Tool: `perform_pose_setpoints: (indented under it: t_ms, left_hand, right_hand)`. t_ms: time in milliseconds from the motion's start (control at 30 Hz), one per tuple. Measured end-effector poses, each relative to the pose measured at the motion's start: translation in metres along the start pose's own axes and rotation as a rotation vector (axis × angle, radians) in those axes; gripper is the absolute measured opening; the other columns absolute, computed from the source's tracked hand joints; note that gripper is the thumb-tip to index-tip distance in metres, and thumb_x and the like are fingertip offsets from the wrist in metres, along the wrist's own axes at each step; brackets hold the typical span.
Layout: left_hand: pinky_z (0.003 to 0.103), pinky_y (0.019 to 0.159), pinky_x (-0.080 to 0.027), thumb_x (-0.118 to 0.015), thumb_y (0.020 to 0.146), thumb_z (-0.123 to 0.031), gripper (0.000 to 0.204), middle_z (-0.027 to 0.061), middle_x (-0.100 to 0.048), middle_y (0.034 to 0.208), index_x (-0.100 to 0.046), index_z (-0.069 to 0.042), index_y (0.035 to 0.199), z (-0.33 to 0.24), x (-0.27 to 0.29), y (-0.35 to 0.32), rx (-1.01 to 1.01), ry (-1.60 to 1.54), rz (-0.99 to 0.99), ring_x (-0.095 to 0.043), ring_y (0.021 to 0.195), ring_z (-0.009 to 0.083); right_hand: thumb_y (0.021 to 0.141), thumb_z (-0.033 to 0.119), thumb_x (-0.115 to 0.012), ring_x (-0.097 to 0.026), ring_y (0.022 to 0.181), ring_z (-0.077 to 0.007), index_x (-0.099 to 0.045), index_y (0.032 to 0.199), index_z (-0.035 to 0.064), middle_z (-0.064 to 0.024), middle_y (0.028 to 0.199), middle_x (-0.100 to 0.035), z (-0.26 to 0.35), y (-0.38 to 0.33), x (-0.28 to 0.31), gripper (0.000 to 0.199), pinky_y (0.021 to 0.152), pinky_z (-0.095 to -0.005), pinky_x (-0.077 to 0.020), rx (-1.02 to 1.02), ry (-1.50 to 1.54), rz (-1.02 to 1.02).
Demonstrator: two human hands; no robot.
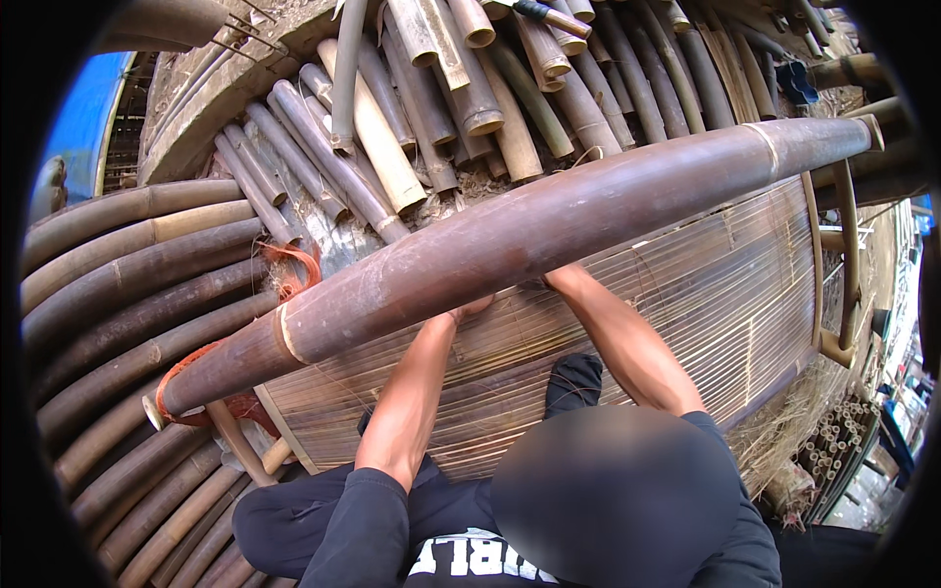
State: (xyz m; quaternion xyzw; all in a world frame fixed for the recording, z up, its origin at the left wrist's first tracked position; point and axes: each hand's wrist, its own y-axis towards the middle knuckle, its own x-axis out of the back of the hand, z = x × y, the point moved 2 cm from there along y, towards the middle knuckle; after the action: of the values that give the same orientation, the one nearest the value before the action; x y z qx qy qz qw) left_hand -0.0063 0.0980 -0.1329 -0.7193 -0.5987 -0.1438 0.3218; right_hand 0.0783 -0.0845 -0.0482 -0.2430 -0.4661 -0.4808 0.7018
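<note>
The bamboo pole point(534, 230) looks heavy, stiff, slippery: best cradled mid-length. Left hand point(474, 307) and right hand point(562, 278) are at its near side; their fingers' hold cannot be told.

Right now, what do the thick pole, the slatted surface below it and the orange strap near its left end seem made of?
Thick pole: apparently bamboo, smooth with a slight sheen, ringed at its joints.
Slatted surface: probably split bamboo, slightly shiny, narrow and streaked.
Orange strap: perhaps plastic or cloth, finish unclear; it looks limp and frayed.
</note>
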Motion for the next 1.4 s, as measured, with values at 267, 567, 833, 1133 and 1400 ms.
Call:
perform_pose_setpoints:
  t_ms: [267,567,833,1133,1400]
  left_hand:
    - [0.034,0.081,-0.047,-0.067,0.090,-0.024,0.025,0.0103,-0.067,0.091,-0.067,0.000,0.097,-0.100,0.044,-0.031,-0.003,0.164,-0.128,-0.059,0.089,0.0202]
    - [0.030,0.079,-0.046,-0.071,0.090,-0.029,0.029,0.0074,-0.070,0.088,-0.073,-0.001,0.096,-0.189,0.083,-0.035,0.347,-0.360,0.389,-0.059,0.085,0.0132]
    - [0.045,0.088,-0.045,-0.056,0.095,-0.030,0.033,0.0247,-0.064,0.107,-0.068,0.000,0.099,-0.131,0.048,-0.030,0.313,-0.043,0.324,-0.060,0.100,0.0386]
    - [0.045,0.098,-0.042,-0.054,0.097,-0.038,0.036,0.0168,-0.067,0.114,-0.070,-0.011,0.114,-0.115,0.028,-0.045,0.244,0.084,0.148,-0.060,0.110,0.0375]
    - [0.050,0.101,-0.040,-0.049,0.098,-0.034,0.041,0.0230,-0.062,0.122,-0.061,-0.003,0.121,-0.099,0.015,-0.046,0.049,0.139,0.108,-0.054,0.115,0.0433]
  right_hand:
    - [0.091,0.024,-0.053,-0.058,0.117,-0.0353,-0.067,0.117,0.0088,-0.0197,0.126,-0.062,0.013,0.001,0.066,0.033,0.102,-0.0448,-0.0434,-0.012,0.106,0.515]
    - [0.087,0.014,-0.065,-0.063,0.091,-0.0206,-0.071,0.097,0.0018,-0.0087,0.096,-0.067,0.012,-0.122,0.169,0.017,0.082,-0.0322,-0.0494,-0.746,1.011,0.324]
    - [0.092,0.025,-0.060,-0.066,0.090,-0.0300,-0.063,0.101,0.0041,-0.0131,0.089,-0.066,-0.164,-0.441,0.324,0.023,0.093,-0.0477,-0.0487,-1.466,0.638,-0.273]
    - [0.076,0.018,-0.072,-0.062,0.101,-0.0378,-0.065,0.114,0.0025,-0.0201,0.110,-0.064,0.005,-0.136,0.178,0.041,0.088,-0.0455,-0.0497,-0.335,-0.064,0.042]
    - [0.083,0.024,-0.065,-0.064,0.081,-0.0417,-0.066,0.086,0.0029,-0.0242,0.081,-0.065,0.041,-0.062,0.081,0.021,0.077,-0.0510,-0.0502,-0.110,-0.076,0.442]
